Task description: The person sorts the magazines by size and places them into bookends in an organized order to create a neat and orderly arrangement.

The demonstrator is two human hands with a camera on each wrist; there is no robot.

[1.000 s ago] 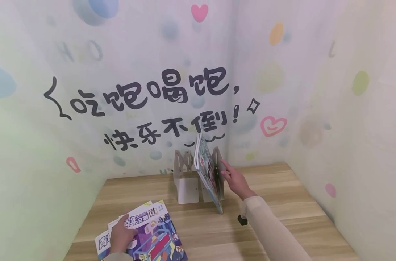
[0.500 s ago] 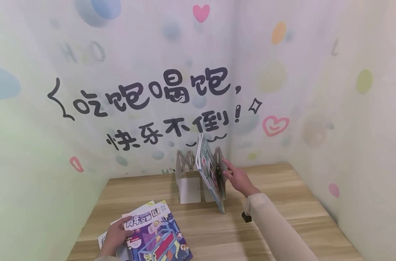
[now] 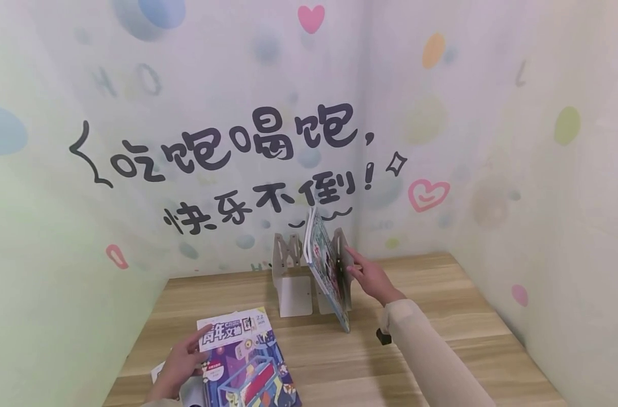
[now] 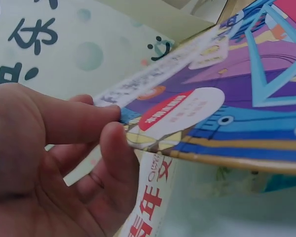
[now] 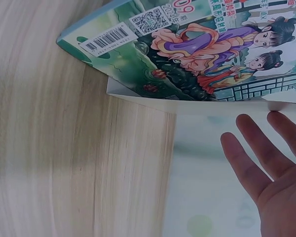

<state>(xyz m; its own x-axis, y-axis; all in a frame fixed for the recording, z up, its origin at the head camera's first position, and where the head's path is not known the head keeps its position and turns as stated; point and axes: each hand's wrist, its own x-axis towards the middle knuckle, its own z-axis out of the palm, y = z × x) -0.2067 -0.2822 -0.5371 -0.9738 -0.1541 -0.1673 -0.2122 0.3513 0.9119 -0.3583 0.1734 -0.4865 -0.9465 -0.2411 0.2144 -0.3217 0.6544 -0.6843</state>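
My left hand grips the left edge of a purple-covered magazine, thumb and fingers pinching it in the left wrist view. The magazine is lifted and tilted there, with another magazine showing beneath it. On the table stands a grey metal bookend rack. A few thin magazines lean inside it, the outer one with a green illustrated cover. My right hand is at the rack's right side panel, a fingertip against it and fingers mostly straight; its thumb is partly out of the right wrist view.
The wood-grain table ends against the back wall, which is patterned and lettered. Wall panels also stand on the left and right. A small black object sits under the right cuff.
My left hand has separated the top purple magazine from those below and shifted it slightly right. The right hand stays at the rack, and the leaning magazines have not moved.
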